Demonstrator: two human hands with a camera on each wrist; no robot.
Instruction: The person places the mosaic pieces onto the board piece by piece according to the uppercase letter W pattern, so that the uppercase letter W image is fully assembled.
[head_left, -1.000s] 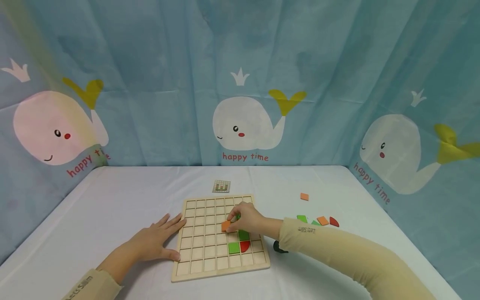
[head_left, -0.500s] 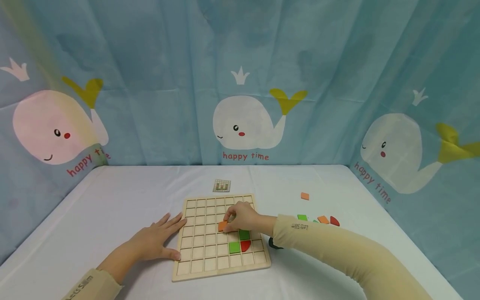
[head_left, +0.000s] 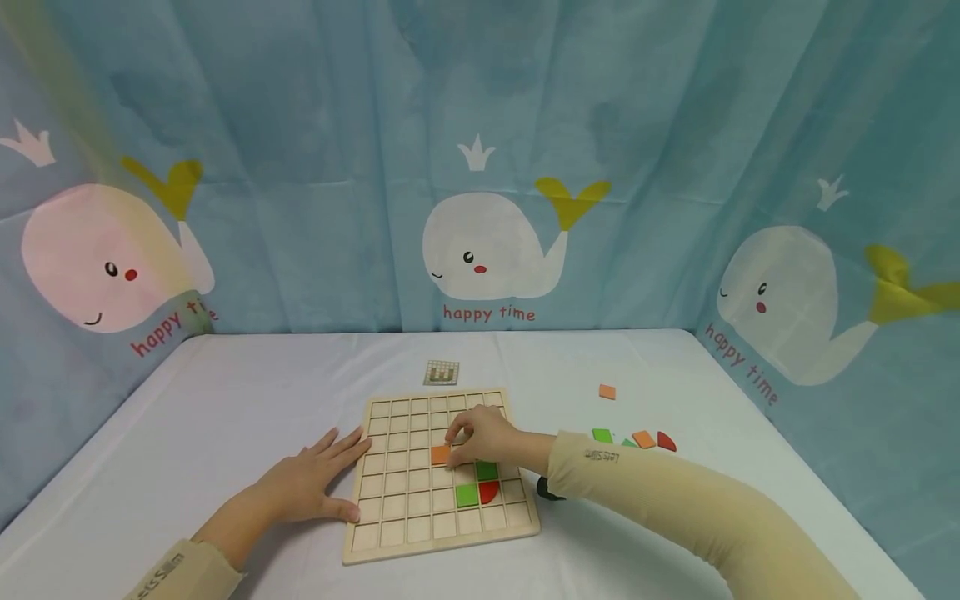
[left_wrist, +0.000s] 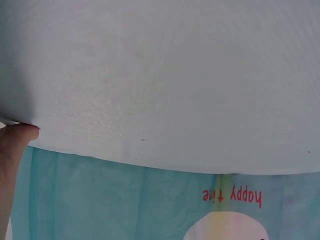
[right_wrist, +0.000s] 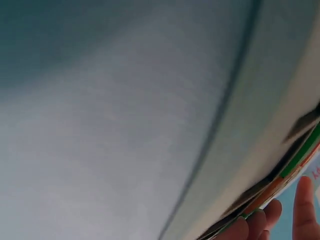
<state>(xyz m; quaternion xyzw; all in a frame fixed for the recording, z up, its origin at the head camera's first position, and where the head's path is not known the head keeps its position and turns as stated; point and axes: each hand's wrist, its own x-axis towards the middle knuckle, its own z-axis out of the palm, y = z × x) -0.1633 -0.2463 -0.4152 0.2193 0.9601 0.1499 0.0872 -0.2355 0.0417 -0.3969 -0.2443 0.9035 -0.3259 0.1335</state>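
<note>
A square wooden grid board [head_left: 422, 527] lies on the white-covered table. My left hand [head_left: 303, 483] rests flat at its left edge, fingers spread and touching the rim; part of this hand shows at the left wrist view's edge. Over the board, my right hand [head_left: 487, 437] has thumb and fingertips at the right side of an orange square tile [head_left: 439, 455], which sits in a middle cell. Nearer me are a light green tile [head_left: 467, 496], a red quarter-circle piece [head_left: 488, 492] and a darker green piece [head_left: 487, 472], partly hidden under the right hand.
Behind the board lies a small pattern card [head_left: 442, 372]. To the right are an orange tile [head_left: 607, 392], a green tile [head_left: 602, 435], another orange tile [head_left: 643, 439] and a red piece [head_left: 666, 442]. A black object [head_left: 547, 490] is partly under the right sleeve.
My right hand has moved slightly left with the orange tile, which has gone from tilted between the fingers to lying in a cell. The left hand has stayed put.
</note>
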